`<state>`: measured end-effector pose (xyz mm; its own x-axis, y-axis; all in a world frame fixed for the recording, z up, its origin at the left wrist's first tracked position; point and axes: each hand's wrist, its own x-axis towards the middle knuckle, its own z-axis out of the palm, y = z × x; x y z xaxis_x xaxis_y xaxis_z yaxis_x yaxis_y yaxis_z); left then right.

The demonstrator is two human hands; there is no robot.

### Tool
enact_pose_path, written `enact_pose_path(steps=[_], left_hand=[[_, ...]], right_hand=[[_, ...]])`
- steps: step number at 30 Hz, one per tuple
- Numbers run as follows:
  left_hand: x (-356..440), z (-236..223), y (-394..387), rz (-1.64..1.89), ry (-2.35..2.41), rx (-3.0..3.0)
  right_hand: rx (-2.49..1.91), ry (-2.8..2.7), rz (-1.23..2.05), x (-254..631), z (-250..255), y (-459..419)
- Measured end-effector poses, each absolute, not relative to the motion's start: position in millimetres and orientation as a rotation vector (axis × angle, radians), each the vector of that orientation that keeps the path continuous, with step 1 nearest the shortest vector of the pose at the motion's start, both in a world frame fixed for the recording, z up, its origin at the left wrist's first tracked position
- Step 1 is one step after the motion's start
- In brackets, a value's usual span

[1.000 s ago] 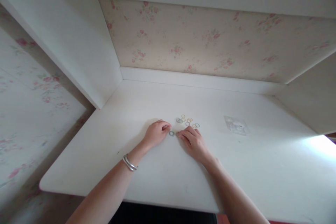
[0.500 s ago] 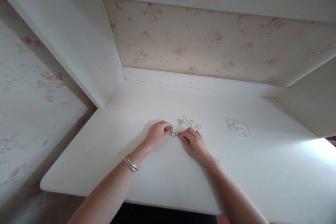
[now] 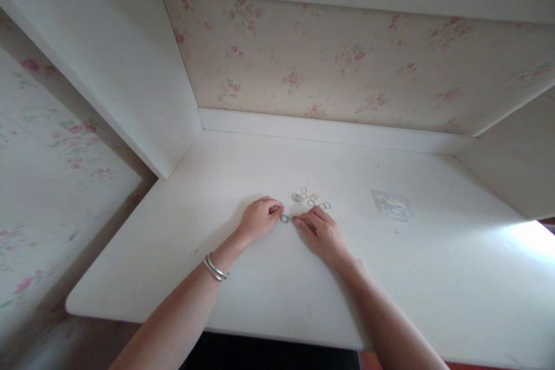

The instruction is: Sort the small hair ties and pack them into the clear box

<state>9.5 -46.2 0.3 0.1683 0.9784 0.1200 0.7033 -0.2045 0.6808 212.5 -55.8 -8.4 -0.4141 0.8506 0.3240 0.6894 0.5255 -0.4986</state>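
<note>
My left hand (image 3: pixel 261 218) rests at the middle of the white table with thumb and fingers pinched together. Just below its fingertips lies a small grey ring (image 3: pixel 284 219), close enough that I cannot tell whether they touch. My right hand (image 3: pixel 319 233) is closed on the other side of this ring, its fingertips pressed together at the tabletop. A tiny dark edge shows at those fingertips, too small to name. Beyond the hands lie several thin loose rings, among them a yellow ring (image 3: pixel 303 190) and overlapping greenish-grey rings (image 3: pixel 297 198).
A clear plastic bag (image 3: pixel 392 206) lies flat to the right on the white table (image 3: pixel 243 162). White panels stand at the left (image 3: pixel 173 144) and right, with a flowered wall (image 3: pixel 329 63) behind. The table's rounded front edge is at the lower left.
The view has shifted slightly. Both hands keep almost the same places around the grey ring, and the loose rings have not visibly moved.
</note>
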Motion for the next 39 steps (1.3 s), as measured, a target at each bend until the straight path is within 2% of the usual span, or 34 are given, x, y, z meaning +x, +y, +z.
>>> enact_pose_path(steps=[7,20,39], left_hand=[[10,-1,-45,0.738,1.616,1.935],[7,2,-46,0.766,1.594,1.913],[7,1,-45,0.747,1.587,1.903]], right_hand=[[-1.460,-2.082,0.292,217,-14,-50],[-1.492,-2.338,0.081,202,-1,-15],[-1.357,-2.101,0.267,229,-10,-47]])
